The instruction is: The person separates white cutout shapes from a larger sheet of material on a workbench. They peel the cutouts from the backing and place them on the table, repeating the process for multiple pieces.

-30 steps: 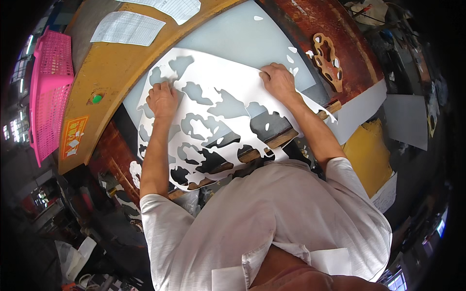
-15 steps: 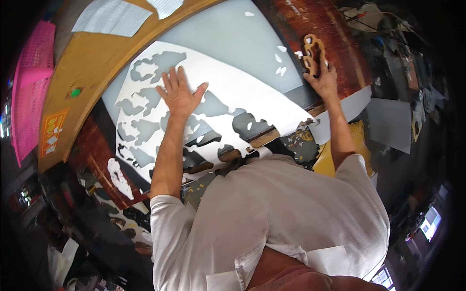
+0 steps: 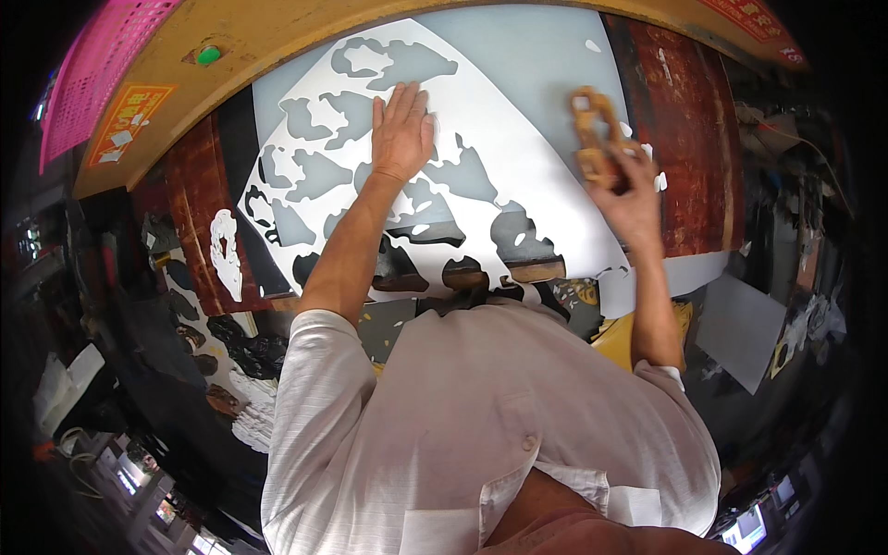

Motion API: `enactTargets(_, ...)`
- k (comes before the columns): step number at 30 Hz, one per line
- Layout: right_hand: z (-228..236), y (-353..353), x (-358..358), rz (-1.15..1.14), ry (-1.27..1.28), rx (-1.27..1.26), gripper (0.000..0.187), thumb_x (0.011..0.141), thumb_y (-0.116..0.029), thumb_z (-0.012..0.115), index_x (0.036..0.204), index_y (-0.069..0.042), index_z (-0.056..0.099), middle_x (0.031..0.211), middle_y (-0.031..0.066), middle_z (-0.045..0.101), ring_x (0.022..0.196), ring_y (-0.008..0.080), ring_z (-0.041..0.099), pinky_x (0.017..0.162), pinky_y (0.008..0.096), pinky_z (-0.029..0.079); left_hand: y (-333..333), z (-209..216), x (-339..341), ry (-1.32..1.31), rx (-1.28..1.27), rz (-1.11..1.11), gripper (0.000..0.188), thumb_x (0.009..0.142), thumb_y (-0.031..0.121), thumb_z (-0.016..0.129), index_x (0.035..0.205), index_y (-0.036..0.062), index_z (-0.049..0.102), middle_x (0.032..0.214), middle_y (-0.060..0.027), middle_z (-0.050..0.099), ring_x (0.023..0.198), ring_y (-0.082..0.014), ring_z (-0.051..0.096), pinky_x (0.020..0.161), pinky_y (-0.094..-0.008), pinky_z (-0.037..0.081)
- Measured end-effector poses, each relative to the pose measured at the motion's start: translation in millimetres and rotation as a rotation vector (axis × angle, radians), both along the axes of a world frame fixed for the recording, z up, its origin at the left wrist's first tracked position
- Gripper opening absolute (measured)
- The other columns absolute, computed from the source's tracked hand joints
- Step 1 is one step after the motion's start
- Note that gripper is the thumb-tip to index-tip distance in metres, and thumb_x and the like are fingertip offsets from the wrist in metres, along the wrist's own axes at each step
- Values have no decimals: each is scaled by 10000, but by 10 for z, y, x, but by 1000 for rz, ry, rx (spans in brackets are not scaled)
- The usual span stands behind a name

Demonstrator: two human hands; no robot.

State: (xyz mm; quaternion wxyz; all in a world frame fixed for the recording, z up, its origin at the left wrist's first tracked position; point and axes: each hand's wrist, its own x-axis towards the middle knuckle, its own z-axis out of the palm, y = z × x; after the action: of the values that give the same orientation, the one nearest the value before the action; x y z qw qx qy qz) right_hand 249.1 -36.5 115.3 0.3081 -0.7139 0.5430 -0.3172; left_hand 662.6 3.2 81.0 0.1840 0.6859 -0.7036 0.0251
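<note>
A white sheet (image 3: 518, 176) full of shaped cut-out holes lies over a pale grey-blue board (image 3: 536, 55). My left hand (image 3: 403, 139) rests flat on the middle of this sheet, palm down, fingers stretched and near each other. In my right hand (image 3: 632, 199) is a tan cutting die (image 3: 592, 129) with a looped outline, gripped at its near end. The die is over the board, beside the sheet's right edge, and smeared by motion. I cannot tell whether it touches the board. Dark surface and brown wood show through the nearest holes.
Red-brown worn wood (image 3: 689, 139) flanks the board, with small white scraps by its right edge. A yellow beam (image 3: 277, 42) with a green button (image 3: 209, 55) spans the far side. A pink basket (image 3: 102, 83) is far left. A white cut piece (image 3: 225, 254) lies at left.
My right hand has brought the cutting die from the red-brown wood leftward over the board. My left hand stays flat on the sheet, its fingers closer together. The whole view has turned.
</note>
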Motion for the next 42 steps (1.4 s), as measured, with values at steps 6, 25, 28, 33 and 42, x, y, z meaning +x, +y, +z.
enactTargets(6, -48, 19, 1353, 261, 98, -261, 641, 671, -268, 855, 1292, -144, 756, 1458, 286, 515, 1240, 462, 570, 1024, 541, 488, -4, 37, -12, 18, -53, 26, 440, 966, 166, 610, 1380, 19, 641, 1524, -130, 555, 1484, -327, 454, 1260, -578, 269)
enactTargets(25, -10, 145, 1204, 254, 398, -77, 924, 743, -322, 918, 1530, -26, 537, 1547, 264, 475, 1393, 432, 459, 1172, 540, 368, -32, 121, -165, 38, -9, 101, 557, 867, 92, 658, 1390, 276, 706, 1470, -110, 546, 1455, -331, 438, 1249, -585, 260)
enactTargets(28, -92, 184, 1159, 202, 319, -89, 881, 737, -297, 924, 1496, -18, 575, 1518, 218, 538, 1385, 406, 473, 1165, 520, 381, -76, 80, -215, 23, 1, 135, 526, 867, 117, 680, 1368, 270, 724, 1466, -115, 537, 1453, -344, 425, 1246, -613, 237)
enactTargets(33, -173, 205, 1103, 153, 153, -90, 808, 704, -251, 946, 1417, -12, 650, 1450, 172, 625, 1367, 377, 502, 1148, 477, 409, -72, 56, -193, -36, 22, 100, 493, 862, 152, 703, 1344, 248, 736, 1488, -128, 519, 1459, -366, 405, 1244, -643, 210)
enactTargets(42, -319, 212, 1019, 134, 88, -91, 802, 664, -248, 965, 1395, -81, 682, 1482, 142, 615, 1358, 379, 523, 1158, 479, 411, -82, 106, -226, -6, 50, 86, 548, 871, 68, 657, 1392, 233, 698, 1509, -142, 504, 1463, -396, 402, 1246, -653, 210)
